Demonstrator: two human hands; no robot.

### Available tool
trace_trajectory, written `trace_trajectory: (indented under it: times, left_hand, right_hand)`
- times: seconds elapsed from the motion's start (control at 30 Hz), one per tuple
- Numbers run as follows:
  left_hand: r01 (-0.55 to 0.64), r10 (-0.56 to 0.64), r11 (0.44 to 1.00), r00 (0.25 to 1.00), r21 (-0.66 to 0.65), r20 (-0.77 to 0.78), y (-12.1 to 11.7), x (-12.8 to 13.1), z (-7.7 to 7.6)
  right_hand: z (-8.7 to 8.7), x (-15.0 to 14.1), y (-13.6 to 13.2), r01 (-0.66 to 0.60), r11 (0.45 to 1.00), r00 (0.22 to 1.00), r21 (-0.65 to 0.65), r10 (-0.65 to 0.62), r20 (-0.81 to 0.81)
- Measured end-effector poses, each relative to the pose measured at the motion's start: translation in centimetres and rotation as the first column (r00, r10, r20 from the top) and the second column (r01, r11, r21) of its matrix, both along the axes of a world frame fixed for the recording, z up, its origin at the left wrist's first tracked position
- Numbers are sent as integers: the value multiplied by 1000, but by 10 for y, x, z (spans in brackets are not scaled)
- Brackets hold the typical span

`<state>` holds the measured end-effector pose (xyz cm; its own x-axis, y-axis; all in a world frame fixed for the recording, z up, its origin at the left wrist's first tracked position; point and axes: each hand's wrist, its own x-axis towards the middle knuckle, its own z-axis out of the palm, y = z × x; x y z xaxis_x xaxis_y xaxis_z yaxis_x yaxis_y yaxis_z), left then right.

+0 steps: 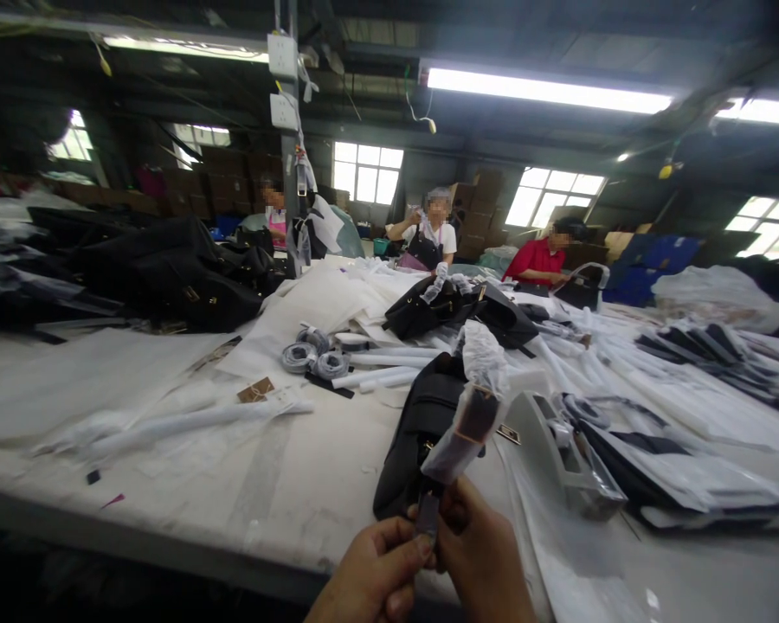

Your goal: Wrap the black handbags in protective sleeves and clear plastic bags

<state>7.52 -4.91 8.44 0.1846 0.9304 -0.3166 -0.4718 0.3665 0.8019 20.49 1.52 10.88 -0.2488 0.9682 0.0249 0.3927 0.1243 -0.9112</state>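
Close in front of me a black handbag [406, 454] rests on the worktable. Its handle [453, 450], wrapped in whitish film, rises over the bag. My left hand [380, 567] is closed, thumb and fingers pinching the dark lower end of this handle. From the other side my right hand [484, 549] closes around the same end, its fingers partly hidden. A metal-framed plate [508, 434] lies just right of the bag.
A grey holder [564, 459] and flat black pieces [655, 467] lie at right. Beyond are wrapped coils [331, 365], white tubes [389, 378] and more black bags [421, 310]. A brown tag [255, 389] sits left. Co-workers [538, 260] work across the table; bags [169, 272] pile left.
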Motion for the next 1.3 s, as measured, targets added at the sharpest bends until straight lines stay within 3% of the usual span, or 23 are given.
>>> trace_trajectory:
  times: [0.13,0.2,0.27,0.33,0.37,0.43,0.57,0.67,0.77,0.93,1.0,1.1,1.2,1.3]
  left_hand:
    - [-46,46,999,999,13,14,-1,-3,3]
    - [-75,76,997,997,30,-17,-2,-3,4]
    - [-113,117,992,992,61,-55,-1,0,3]
    - [-149,157,983,985,102,-71,0,3,0]
    - [-160,169,980,983,121,-72,0,5,-2]
    - [-174,186,974,980,147,-68,1,8,-4]
    - [-239,255,953,964,185,-68,2,8,-5]
    - [-271,292,940,954,206,-75,2,7,-4]
    - [-277,302,935,950,220,-85,2,8,-3]
    - [-263,284,938,957,225,-63,4,10,-4]
    - [-253,271,944,961,210,-60,5,9,-5]
    - [-214,227,960,972,182,-54,5,4,-5]
    - [-150,152,977,988,150,-4,5,-3,-5]
    - [-89,82,989,995,121,58,5,-8,-4]
  right_hand:
    - [-3,18,-9,-24,977,995,214,4,95]
    - [1,30,-14,-11,885,987,466,-65,147]
    - [13,38,-15,-123,672,972,730,-67,226]
    - [31,37,-9,-328,413,927,850,-33,374]
    - [41,33,-4,-416,322,893,851,-35,450]
    - [59,22,6,-544,225,820,809,-63,569]
    - [75,1,17,-706,144,690,693,-84,719]
    - [72,-5,19,-728,149,662,669,-102,742]
    - [65,-8,21,-715,233,659,659,-90,747]
    - [66,-11,21,-728,458,591,509,45,805]
    - [69,-10,22,-719,480,603,503,69,795]
    - [72,-4,26,-718,393,654,575,97,750]
    - [73,4,33,-722,212,690,659,149,708]
    - [76,15,41,-753,19,653,657,146,744]
